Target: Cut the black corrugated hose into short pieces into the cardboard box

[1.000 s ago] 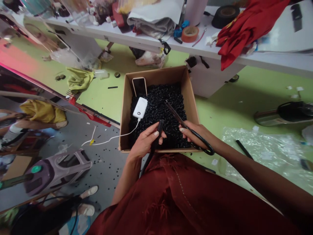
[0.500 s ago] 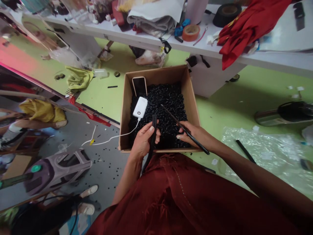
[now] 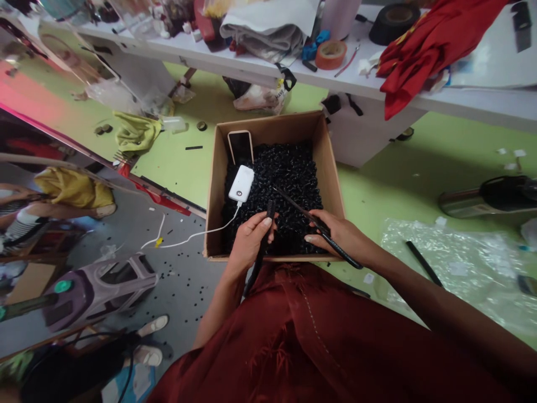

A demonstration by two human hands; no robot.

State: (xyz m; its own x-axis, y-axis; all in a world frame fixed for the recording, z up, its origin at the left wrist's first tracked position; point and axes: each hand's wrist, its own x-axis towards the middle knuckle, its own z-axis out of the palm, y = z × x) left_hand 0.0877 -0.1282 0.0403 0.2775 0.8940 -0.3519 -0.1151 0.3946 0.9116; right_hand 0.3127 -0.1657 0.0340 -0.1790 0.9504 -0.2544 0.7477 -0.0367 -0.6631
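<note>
My left hand (image 3: 253, 239) is closed around a black ribbed tube (image 3: 271, 210). Its ribbed end points up above my fingers, and its lower part hangs down toward my lap. In my right hand (image 3: 335, 232) is a long, slim, dark tool (image 3: 293, 202) like long-nose pliers, its thin tip pointing up and left, past the tube's end. Whether its jaws are apart cannot be made out. Both hands are over the near side of a cardboard box (image 3: 333, 173) filled with small shiny black pieces (image 3: 287, 168).
A white power bank (image 3: 241, 183) with a cable (image 3: 197, 235) lies on the pieces, by a phone (image 3: 240, 148) leaning in the box. Behind runs a cluttered white shelf (image 3: 260, 70). Clear plastic sheeting (image 3: 470, 263) and a metal flask (image 3: 465, 198) lie right. Another person sits left.
My left hand has shifted slightly right with the ribbed tube, whose end sits a little lower. The tool's tip has moved slightly left and down, closer to the tube.
</note>
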